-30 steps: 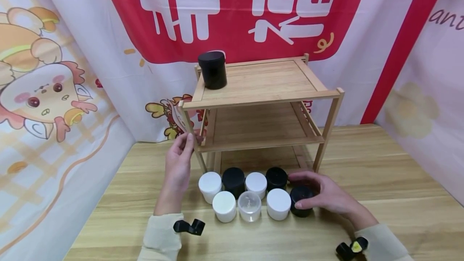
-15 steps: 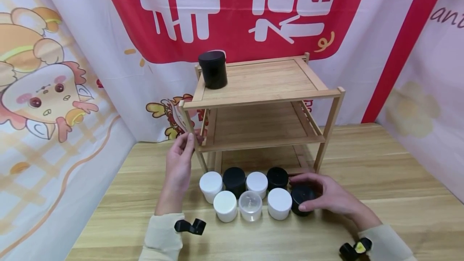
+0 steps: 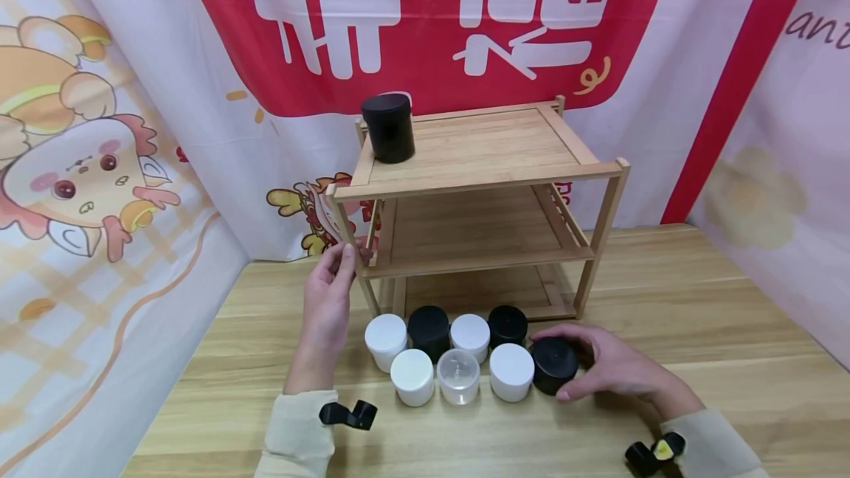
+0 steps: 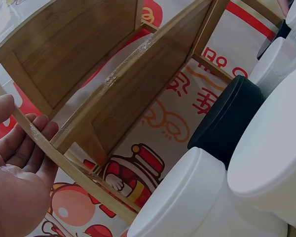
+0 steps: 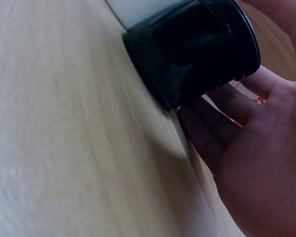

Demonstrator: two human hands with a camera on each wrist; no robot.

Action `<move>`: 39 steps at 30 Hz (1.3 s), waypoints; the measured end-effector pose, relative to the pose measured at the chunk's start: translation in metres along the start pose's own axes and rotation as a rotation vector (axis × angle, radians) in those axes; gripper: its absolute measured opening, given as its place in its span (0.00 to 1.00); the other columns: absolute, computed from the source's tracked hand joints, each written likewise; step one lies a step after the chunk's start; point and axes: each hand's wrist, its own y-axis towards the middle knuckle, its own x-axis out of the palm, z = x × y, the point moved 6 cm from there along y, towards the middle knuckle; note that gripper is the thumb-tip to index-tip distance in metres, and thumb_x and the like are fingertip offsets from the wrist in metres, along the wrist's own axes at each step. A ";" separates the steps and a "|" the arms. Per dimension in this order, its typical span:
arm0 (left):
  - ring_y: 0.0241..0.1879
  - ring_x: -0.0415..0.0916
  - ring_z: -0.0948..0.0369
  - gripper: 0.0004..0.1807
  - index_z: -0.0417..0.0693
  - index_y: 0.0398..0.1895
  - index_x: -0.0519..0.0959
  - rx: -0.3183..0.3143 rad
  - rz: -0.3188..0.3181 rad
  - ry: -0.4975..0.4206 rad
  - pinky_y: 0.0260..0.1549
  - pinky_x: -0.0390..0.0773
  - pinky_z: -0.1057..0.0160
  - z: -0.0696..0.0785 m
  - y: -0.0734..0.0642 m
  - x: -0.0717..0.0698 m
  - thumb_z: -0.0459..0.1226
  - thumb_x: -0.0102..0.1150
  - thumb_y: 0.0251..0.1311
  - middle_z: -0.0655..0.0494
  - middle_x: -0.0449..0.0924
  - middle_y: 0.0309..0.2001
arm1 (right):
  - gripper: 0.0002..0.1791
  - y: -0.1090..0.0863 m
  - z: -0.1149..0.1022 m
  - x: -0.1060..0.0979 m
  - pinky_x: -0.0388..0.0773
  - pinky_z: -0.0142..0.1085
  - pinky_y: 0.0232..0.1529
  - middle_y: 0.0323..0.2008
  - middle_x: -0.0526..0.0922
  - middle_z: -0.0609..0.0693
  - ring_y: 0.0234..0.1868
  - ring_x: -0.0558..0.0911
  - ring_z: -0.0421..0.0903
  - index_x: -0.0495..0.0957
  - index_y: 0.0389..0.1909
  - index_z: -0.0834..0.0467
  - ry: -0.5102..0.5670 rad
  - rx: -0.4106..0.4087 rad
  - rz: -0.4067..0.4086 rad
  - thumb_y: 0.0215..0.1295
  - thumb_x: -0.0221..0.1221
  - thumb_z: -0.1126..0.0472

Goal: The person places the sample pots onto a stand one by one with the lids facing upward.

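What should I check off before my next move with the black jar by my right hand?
1. Front black jar upright on the table: ok.
2. Its lid on: ok; how tight, the pictures don't show.
3. Right hand gripping it firmly: cannot tell; the fingers and thumb lie around the jar, but pressure doesn't show.
4. Clear space beside the white jar on its left: not ok; the two stand very close, perhaps touching.
5. Left hand holding the rack's post: ok.
6. Tall black jar upright on the top shelf: ok.
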 end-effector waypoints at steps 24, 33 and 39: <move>0.67 0.72 0.61 0.21 0.47 0.67 0.75 0.000 0.014 0.001 0.78 0.69 0.60 0.001 -0.001 0.000 0.49 0.51 0.83 0.50 0.74 0.66 | 0.39 0.000 0.001 -0.004 0.73 0.26 0.61 0.61 0.83 0.60 0.59 0.81 0.39 0.76 0.67 0.62 0.015 0.054 0.043 0.54 0.80 0.61; 0.68 0.71 0.61 0.21 0.49 0.67 0.75 -0.012 0.010 0.011 0.79 0.67 0.59 0.001 -0.001 0.000 0.51 0.52 0.83 0.53 0.75 0.65 | 0.38 0.000 0.002 -0.005 0.72 0.29 0.62 0.60 0.84 0.57 0.59 0.80 0.44 0.77 0.65 0.58 -0.018 0.081 0.072 0.54 0.81 0.59; 0.68 0.71 0.61 0.21 0.48 0.67 0.75 -0.010 0.008 0.002 0.79 0.67 0.60 0.001 0.000 0.000 0.51 0.51 0.83 0.53 0.75 0.66 | 0.39 -0.001 -0.003 -0.008 0.76 0.37 0.61 0.60 0.83 0.59 0.59 0.80 0.50 0.75 0.67 0.60 -0.034 0.120 0.093 0.54 0.80 0.59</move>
